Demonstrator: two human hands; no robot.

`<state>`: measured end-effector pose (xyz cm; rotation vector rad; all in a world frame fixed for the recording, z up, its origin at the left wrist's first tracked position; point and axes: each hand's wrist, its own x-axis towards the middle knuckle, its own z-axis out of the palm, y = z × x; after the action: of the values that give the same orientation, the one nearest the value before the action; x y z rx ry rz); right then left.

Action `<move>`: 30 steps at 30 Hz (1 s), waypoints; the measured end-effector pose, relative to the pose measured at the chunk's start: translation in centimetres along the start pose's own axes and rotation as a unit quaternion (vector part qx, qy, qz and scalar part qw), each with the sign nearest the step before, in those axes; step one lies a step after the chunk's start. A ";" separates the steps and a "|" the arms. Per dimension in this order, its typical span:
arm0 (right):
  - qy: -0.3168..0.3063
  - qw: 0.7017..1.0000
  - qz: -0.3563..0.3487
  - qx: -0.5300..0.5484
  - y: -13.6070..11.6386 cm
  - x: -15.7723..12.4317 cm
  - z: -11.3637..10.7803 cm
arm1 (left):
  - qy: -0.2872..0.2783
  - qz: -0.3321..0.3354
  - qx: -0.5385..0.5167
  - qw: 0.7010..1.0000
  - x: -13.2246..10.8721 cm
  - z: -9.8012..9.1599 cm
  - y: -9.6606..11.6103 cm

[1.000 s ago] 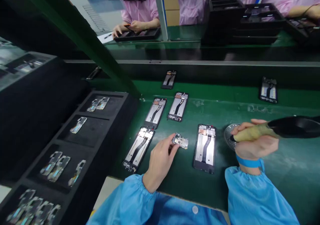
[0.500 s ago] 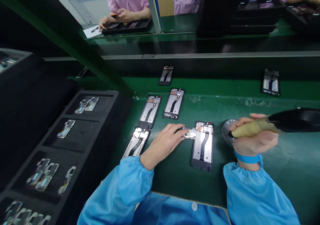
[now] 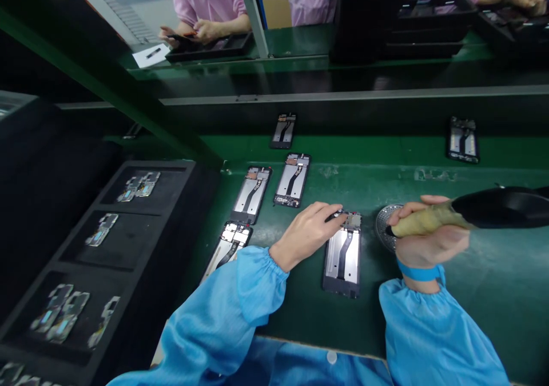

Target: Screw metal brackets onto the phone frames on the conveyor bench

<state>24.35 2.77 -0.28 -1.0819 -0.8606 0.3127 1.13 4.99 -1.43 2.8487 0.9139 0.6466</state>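
Across most of our view we see the green bench, and along its left side the black foam tray, with circuit boards lying in all of its visible compartments. On our right, the black-bodied tool lies across toward the bench, and our right hand is wrapped firmly round its yellow-covered grip, the tip by the round dish. Our left hand reaches to the upper end of the near phone frame, which lies flat between our hands, its long side toward us. Four more phone frames lie to the left and farther back, and another sits far right. The smallest part we follow is the circuit board, over the top of the near frame, with our left fingertips at its left edge; our thumb is hidden, so we cannot tell how far the fingers are parted or whether they pinch it. As we judge it, this board is laid in place, though whether it is fully seated does not show; three frames on the left show bare copper patches, and plenty of tray boards remain unused.
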 end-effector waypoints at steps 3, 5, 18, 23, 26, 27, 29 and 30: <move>0.001 1.000 -0.005 0.001 0.0 0.0 0.0 | -0.006 -0.004 -0.033 0.999 -0.4 0.1 0.0; 0.001 1.000 -0.010 -0.003 0.0 0.1 0.0 | -0.012 -0.006 -0.031 0.999 -0.7 0.1 0.0; 0.001 1.000 -0.012 0.010 0.3 0.1 0.0 | -0.025 -0.004 -0.016 1.000 -1.2 0.2 0.1; 0.008 1.000 -0.012 -0.006 -0.2 0.2 0.2 | -0.013 -0.007 -0.003 1.000 -1.0 -0.1 0.4; 0.005 1.000 0.000 -0.003 -0.3 0.2 0.2 | -0.009 -0.014 -0.005 1.000 -0.9 0.0 0.5; 0.003 1.000 0.003 -0.001 -0.3 0.2 0.2 | -0.009 -0.020 -0.009 1.000 -0.9 0.1 0.6; 0.002 1.000 0.005 0.003 -0.3 0.2 0.1 | -0.005 -0.031 -0.020 0.999 -0.9 0.3 0.6; 0.002 1.000 0.005 0.004 -0.4 0.1 0.1 | -0.004 -0.035 -0.027 0.999 -0.9 0.4 0.6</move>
<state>24.27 2.77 0.13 -1.0787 -0.8510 0.3217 0.97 3.97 -2.03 2.7563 0.9731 0.6435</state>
